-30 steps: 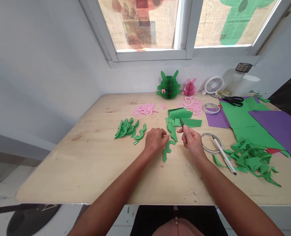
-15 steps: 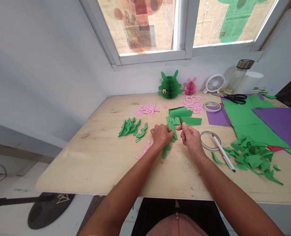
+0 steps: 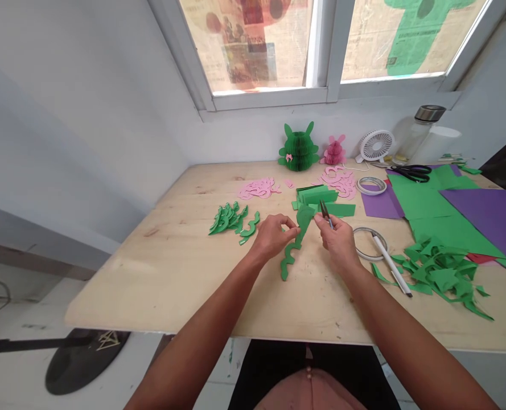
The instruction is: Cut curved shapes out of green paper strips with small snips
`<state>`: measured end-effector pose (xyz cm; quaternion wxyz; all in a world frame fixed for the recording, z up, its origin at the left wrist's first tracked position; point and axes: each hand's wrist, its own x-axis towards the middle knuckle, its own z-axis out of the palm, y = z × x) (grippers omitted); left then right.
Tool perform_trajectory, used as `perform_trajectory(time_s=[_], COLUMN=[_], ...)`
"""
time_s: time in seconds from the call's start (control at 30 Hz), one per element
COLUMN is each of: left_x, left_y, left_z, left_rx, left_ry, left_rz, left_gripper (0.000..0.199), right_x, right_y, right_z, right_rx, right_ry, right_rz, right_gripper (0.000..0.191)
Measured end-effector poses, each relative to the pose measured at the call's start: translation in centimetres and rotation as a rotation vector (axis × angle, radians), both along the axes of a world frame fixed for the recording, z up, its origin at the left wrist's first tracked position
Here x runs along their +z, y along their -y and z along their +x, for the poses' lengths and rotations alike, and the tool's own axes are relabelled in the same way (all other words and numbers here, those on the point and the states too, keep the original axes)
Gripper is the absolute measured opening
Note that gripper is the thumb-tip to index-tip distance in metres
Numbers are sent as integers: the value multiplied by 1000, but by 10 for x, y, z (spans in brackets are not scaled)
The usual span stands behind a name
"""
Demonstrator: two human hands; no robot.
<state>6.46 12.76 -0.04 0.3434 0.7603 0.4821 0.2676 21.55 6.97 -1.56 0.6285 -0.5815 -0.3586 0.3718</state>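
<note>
My left hand (image 3: 275, 234) pinches the left edge of a green paper piece (image 3: 304, 219) with a rounded top. My right hand (image 3: 337, 236) holds a small dark-tipped tool with a blue part (image 3: 326, 214), and its fingertips touch the paper's right edge. Below the paper lies a wavy green cutout (image 3: 286, 265) on the table. Stacked green strips (image 3: 316, 195) lie just behind the hands. Left of my left hand are a pile of wavy green cutouts (image 3: 227, 219) and a single one (image 3: 250, 228).
Pink cutouts (image 3: 259, 188) lie farther back. At the right are a tape roll (image 3: 371, 185), a ring (image 3: 359, 250), a white pen (image 3: 391, 266), green scraps (image 3: 443, 273), black scissors (image 3: 412, 172) and coloured sheets (image 3: 423, 205). Paper figures (image 3: 299, 152) and a fan (image 3: 375, 146) stand by the wall.
The green piece has been raised between my hands. The tool now points up and away from it. The pink wavy strip near my left forearm is no longer visible. The view has shifted slightly.
</note>
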Motion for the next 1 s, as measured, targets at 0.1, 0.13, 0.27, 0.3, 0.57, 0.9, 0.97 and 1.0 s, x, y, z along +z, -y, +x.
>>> perform_trajectory(time_s=[0.1, 0.13, 0.27, 0.3, 0.57, 0.9, 0.97, 1.0], left_x=[2, 4, 9, 9, 4, -1, -2, -3], left_y=[1, 1, 2, 2, 6, 1, -1, -2], left_z=[-5, -5, -4, -4, 2, -1, -3, -4], left_rx=[-129, -164, -212, -197, -208, -88, -68, -56], left_ry=[80, 90, 192, 244, 409, 591, 619, 636], left_rz=[-65, -77, -121, -157, -471, -491, -483, -474], left_gripper=[17, 17, 13, 12, 21, 18, 20, 21], right_x=[-1, -2, -3, -3, 1, -1, -1, -1], right_y=[0, 0, -2, -2, -3, -4, -4, -4], right_z=[-1, -1, 0, 0, -1, -3, -4, -5], right_rx=[14, 16, 1, -5, -37, -92, -99, -100], right_ry=[-101, -130, -219, -233, -298, -321, -335, -340], right_rz=[-21, -24, -18, -14, 25, -9, -20, -24], right_gripper=[46, 46, 48, 48, 44, 41, 43, 43])
